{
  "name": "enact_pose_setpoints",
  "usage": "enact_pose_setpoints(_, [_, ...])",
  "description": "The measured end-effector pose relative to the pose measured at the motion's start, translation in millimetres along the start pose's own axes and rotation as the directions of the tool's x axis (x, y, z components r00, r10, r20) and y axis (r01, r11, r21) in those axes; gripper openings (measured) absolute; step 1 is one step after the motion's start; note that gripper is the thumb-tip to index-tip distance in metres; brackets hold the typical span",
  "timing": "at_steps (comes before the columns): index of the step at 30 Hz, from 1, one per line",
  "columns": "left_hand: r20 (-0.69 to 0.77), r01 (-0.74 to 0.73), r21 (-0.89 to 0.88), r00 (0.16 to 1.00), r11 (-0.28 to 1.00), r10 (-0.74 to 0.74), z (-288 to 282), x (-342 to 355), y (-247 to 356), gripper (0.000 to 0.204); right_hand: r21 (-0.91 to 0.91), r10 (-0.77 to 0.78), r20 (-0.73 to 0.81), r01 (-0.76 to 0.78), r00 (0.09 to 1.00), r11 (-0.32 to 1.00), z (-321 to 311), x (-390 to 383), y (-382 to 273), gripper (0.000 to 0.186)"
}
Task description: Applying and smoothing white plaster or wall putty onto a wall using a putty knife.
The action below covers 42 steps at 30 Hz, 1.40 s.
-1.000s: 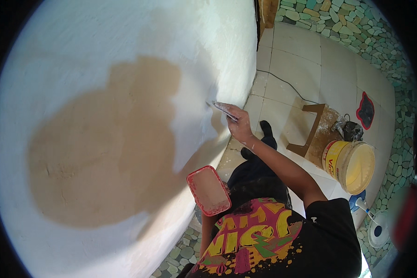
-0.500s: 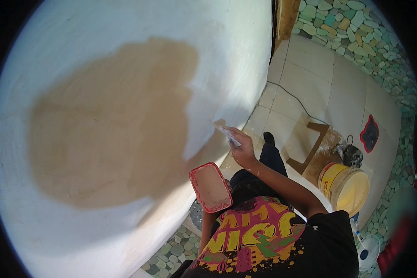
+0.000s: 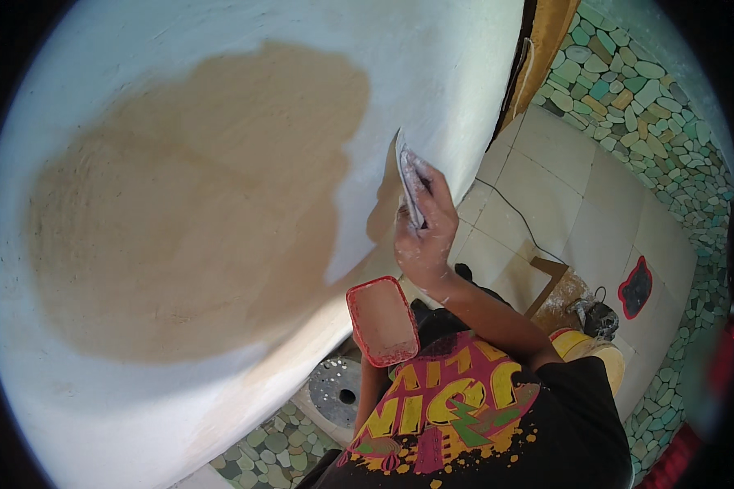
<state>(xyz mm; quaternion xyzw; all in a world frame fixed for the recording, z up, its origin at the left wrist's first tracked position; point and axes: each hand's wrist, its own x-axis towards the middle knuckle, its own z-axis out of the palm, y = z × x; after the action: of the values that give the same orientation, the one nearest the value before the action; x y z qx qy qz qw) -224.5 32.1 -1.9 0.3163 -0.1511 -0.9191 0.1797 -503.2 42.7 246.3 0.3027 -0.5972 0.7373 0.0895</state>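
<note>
A thin, paste-smeared blade (image 3: 407, 173) is edge-on in the right hand (image 3: 429, 244), its tip close to the white wall (image 3: 440, 73). A red-rimmed rectangular tub (image 3: 393, 359), pale inside, faces up beside the same wall.

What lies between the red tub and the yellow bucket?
In the head view, the printed black shirt and the right arm lie between the red tub and yellow bucket.
</note>
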Motion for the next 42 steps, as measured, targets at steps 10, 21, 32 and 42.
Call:
enact_pose_setpoints(10, [0.395,0.15,-0.081,0.912,0.985,-0.106,27.5,29.0,18.5,0.066,-0.046,-0.052,0.09,0.057,0.995,0.997,0.0,-22.1,-19.3,0.053])
enact_pose_setpoints(21, [0.443,0.404,-0.145,0.843,0.903,-0.306,22.1,38.0,49.5,0.086,-0.007,0.035,-0.06,-0.035,0.998,0.999,-24.4,14.6,-12.0,0.049])
enact_pose_setpoints(32, [0.422,0.135,0.229,0.879,0.964,-0.223,69.9,18.9,77.4,0.085,0.077,0.003,0.061,-0.008,0.998,0.997,-19.0,-1.8,-54.9,0.067])
enact_pose_setpoints(42, [0.302,0.157,0.208,0.928,0.965,-0.216,53.4,21.2,66.2,0.087,0.107,0.002,0.318,-0.038,0.948,0.994,1.5,-36.6,-85.3,0.063])
